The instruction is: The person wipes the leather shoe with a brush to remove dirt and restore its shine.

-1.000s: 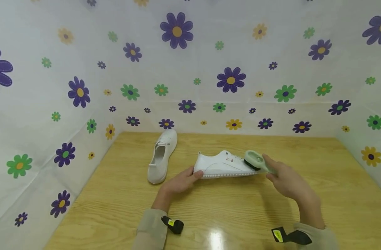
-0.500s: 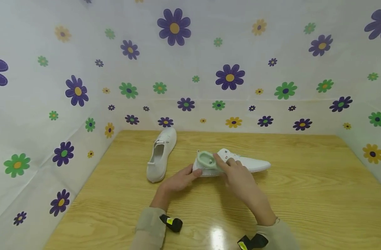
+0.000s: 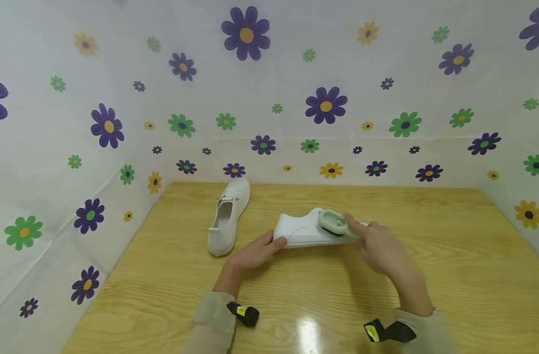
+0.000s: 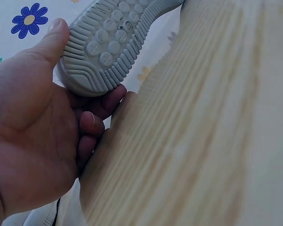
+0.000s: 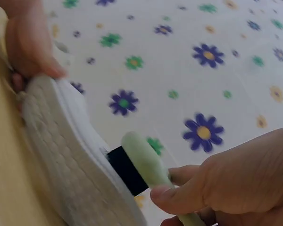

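Observation:
My left hand (image 3: 256,253) grips the heel of a white shoe (image 3: 298,228), thumb on the near side of its sole. The shoe lies tipped on its side, toe to the right; in the left wrist view its grey ridged sole (image 4: 111,44) faces the camera. In my right hand (image 3: 382,248) is a pale green brush (image 3: 333,222), held by its handle. Its dark bristles (image 5: 127,170) touch the shoe's side near the sole edge in the right wrist view. The hand and brush hide part of the toe end.
A second white shoe (image 3: 227,219) stands upright on the wooden table (image 3: 172,295), left of the held one, toe toward the back. A white flower-print sheet (image 3: 287,73) walls the table at the back and both sides.
The brush in my right hand goes from the toe end left to the heel, then back right to the shoe's middle. My left hand keeps its grip on the heel.

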